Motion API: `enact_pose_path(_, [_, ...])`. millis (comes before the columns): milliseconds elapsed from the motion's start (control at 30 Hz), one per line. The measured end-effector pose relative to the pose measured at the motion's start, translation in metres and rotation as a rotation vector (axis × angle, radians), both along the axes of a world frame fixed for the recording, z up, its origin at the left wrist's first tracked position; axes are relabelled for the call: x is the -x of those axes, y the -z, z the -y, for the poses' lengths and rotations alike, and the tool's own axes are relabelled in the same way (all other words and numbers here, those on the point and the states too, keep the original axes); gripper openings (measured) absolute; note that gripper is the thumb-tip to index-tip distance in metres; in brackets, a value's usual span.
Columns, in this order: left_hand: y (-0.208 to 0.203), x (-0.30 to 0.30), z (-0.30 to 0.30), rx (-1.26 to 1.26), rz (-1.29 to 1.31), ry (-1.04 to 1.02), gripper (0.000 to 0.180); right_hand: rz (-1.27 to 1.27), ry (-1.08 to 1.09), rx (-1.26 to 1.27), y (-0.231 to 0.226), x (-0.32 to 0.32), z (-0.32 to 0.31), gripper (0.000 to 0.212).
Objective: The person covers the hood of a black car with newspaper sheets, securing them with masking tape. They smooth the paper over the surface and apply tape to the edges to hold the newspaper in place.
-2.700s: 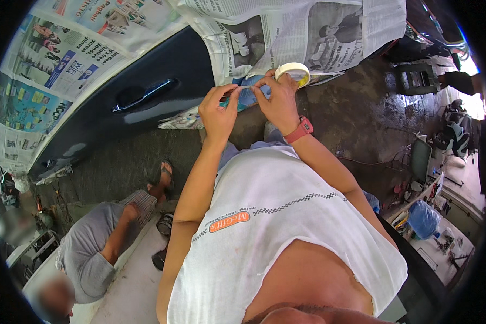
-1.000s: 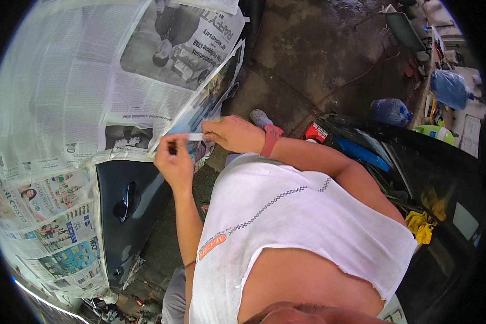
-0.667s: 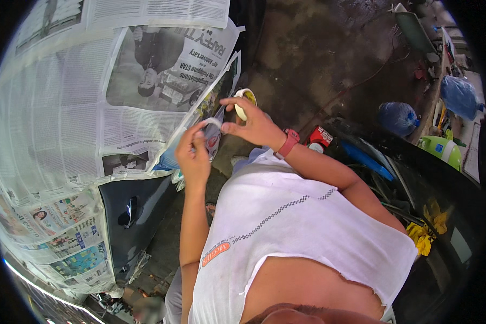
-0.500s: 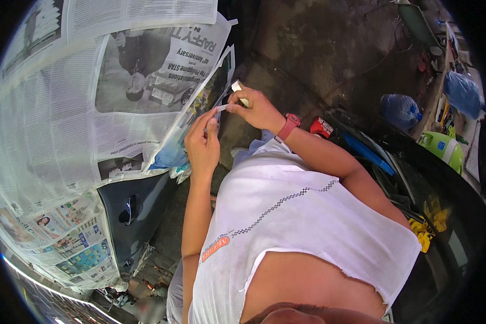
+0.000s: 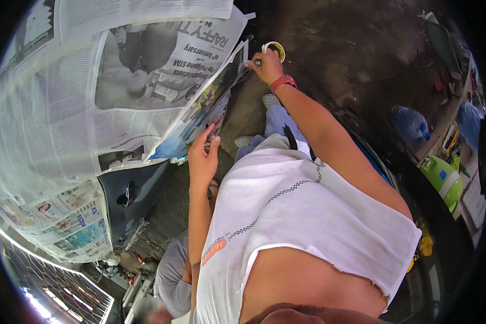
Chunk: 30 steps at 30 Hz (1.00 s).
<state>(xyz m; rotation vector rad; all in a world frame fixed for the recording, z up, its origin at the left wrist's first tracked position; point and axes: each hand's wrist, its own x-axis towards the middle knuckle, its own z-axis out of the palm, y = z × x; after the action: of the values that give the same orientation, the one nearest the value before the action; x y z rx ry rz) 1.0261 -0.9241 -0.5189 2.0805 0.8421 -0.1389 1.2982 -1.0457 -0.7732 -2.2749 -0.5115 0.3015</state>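
My right hand (image 5: 267, 67) is closed around a roll of masking tape (image 5: 276, 50), beside the far corner of the newspaper covering. A short pale strip shows at its fingertips, by the paper's edge. My left hand (image 5: 203, 159) is nearer to me, its fingers stretched toward the paper's lower edge and its thumb apart from them. Whether those fingertips touch the paper, I cannot tell. Sheets of newspaper (image 5: 140, 121), joined with tape, cover a large curved car body on the left. Below them a dark panel with a door handle (image 5: 126, 194) is bare.
Another person in a grey shirt (image 5: 173, 278) is low at the lower left. On the right are a dark car body (image 5: 410, 189), a light green container (image 5: 441, 181) and a blue-tinted plastic bottle (image 5: 410, 124). A dark, stained floor (image 5: 329, 48) lies beyond my hands.
My right hand has moved away from my left, up to the paper's far corner, with the tape roll. My left hand has lowered slightly. The grey-shirted person has come into view.
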Motion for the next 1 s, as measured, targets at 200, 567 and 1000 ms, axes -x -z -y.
enact_pose_path(200, [0.006,0.038,0.013,0.07,-0.045,-0.156,0.04,0.057,-0.113,0.238,-0.003,-0.039,-0.001,0.051])
enact_pose_path(567, [0.0,0.1,0.007,-0.019,-0.001,-0.285,0.042,0.055,-0.153,0.54,0.11,-0.086,0.018,0.085])
enact_pose_path(1000, [-0.026,0.334,0.002,-0.26,0.248,-0.756,0.042,0.442,-0.99,0.82,0.104,0.079,0.05,0.035])
